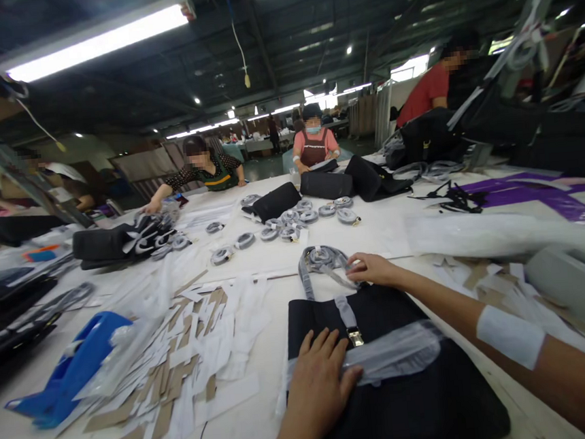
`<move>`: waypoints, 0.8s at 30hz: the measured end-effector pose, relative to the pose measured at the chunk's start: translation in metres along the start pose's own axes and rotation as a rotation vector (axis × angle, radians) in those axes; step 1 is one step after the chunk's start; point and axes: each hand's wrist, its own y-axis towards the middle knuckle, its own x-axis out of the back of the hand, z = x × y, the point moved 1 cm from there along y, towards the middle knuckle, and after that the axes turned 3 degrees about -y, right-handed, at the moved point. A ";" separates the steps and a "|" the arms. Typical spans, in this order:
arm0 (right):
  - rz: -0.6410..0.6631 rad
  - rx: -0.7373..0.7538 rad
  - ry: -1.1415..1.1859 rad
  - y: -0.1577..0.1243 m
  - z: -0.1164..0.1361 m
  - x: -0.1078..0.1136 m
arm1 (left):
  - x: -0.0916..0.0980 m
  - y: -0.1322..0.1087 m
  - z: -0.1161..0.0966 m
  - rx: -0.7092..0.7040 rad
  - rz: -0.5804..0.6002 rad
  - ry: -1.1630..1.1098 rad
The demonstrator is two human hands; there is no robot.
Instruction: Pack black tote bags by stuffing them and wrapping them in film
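A black bag (406, 408) lies flat on the white table, with a metal buckle (355, 337) on a wrapped tab and a translucent plastic-wrapped strip (396, 355) across its front. My left hand (321, 374) rests on the bag's left part, fingers spread, the thumb by the wrapped strip. Beyond the bag's top edge, my right hand (371, 268) has its fingertips at the side of a grey wrapped strap (321, 258), which is coiled in the middle. Whether those fingers pinch the strap is too small to tell.
Paper and cardboard strips (182, 359) and a blue tape dispenser (75, 368) lie to the left. Coiled straps (290, 226) and black bags (326, 184) are farther back. Purple sheeting (536, 195) lies right. Other people stand around the table; one person's hand (154, 203) reaches toward bags.
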 end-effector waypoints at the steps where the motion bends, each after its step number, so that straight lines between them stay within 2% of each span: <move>1: 0.035 0.027 -0.011 0.001 0.002 -0.004 | 0.000 0.000 0.000 0.002 0.003 -0.001; 4: 0.087 0.096 -0.067 0.003 0.004 -0.018 | 0.006 0.002 0.001 0.003 0.028 -0.010; 7: 0.084 0.152 -0.119 0.001 0.003 -0.030 | 0.023 0.014 0.000 -0.027 0.115 -0.036; 9: 0.066 0.188 -0.136 0.000 0.000 -0.034 | 0.037 0.031 -0.003 -0.021 0.176 -0.051; 12: 0.010 0.221 -0.138 -0.001 -0.006 -0.032 | 0.047 0.071 -0.007 0.053 0.145 -0.012; 15: -0.065 0.204 -0.131 -0.001 -0.013 -0.028 | 0.034 0.112 -0.006 0.075 0.077 0.024; 18: -0.131 0.174 -0.107 -0.003 -0.018 -0.026 | 0.010 0.137 0.001 0.068 0.080 0.010; 21: -0.140 0.185 -0.052 -0.005 -0.019 -0.028 | -0.005 0.144 0.009 0.056 0.099 -0.004; 24: -0.122 0.226 -0.006 -0.006 -0.018 -0.030 | -0.010 0.143 0.014 0.056 0.084 -0.008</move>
